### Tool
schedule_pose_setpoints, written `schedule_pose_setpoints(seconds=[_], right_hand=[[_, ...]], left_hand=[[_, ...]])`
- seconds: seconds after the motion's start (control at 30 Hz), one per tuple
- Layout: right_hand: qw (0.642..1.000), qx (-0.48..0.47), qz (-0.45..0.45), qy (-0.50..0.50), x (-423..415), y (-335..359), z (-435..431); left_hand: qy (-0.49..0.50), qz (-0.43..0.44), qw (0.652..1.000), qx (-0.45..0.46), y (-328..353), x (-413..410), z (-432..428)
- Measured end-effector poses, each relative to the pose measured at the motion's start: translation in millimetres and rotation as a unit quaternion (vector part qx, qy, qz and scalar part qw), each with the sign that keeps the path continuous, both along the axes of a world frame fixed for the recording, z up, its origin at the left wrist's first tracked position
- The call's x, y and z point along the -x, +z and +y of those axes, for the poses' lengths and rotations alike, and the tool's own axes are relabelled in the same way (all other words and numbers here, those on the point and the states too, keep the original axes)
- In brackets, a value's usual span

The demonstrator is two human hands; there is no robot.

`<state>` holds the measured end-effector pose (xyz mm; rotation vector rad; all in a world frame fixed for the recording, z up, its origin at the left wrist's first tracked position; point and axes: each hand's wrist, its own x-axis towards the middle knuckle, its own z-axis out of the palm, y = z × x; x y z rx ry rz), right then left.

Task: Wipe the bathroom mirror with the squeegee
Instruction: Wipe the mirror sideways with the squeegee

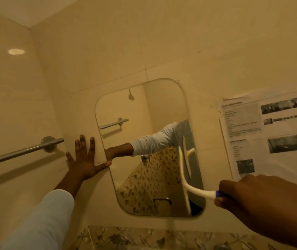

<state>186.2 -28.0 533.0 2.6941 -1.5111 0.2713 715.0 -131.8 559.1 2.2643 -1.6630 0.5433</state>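
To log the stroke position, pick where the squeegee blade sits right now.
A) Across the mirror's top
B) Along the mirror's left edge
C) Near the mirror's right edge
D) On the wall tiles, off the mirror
C: the squeegee blade stands roughly upright on the mirror near its right edge. The right hand grips its handle, and the left hand rests flat on the wall beside the left edge.

Cream tiled walls [144, 42] bear a metal towel bar [23, 152] left, a printed sheet [270, 138] right, floral tiles [144, 238] below.
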Motion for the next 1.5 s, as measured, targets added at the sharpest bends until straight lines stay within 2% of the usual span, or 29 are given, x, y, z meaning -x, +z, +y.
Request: schedule_pose_setpoints(seconds=[0.2, 0.3, 0.4, 0.6, 1.0, 1.4, 1.5], right_hand=[[0.989, 0.098, 0.012, 0.106, -95, 53, -5], [0.969, 0.194, 0.004, 0.151, -149, 90, -35], [0.951, 0.246, 0.005, 0.190, -198, 134, -58], [0.937, 0.291, 0.008, 0.191, -256, 179, -76], [0.950, 0.266, 0.013, 0.160, -248, 186, -99], [0.960, 0.256, 0.040, 0.103, -164, 196, -103], [0.958, 0.267, 0.074, 0.078, -141, 196, -98]], left_hand=[[-0.002, 0.006, 1.000, 0.001, 1, 6, 5], [0.000, 0.004, 1.000, 0.011, 0, 4, 4], [-0.002, 0.004, 1.000, 0.016, -1, 1, 2], [0.021, -0.003, 0.999, 0.026, -3, -1, -3], [0.034, -0.009, 0.999, 0.031, -2, -2, -5], [-0.008, -0.007, 0.999, 0.045, -6, -6, -2], [-0.001, -0.005, 0.999, 0.042, -6, -6, -2]])
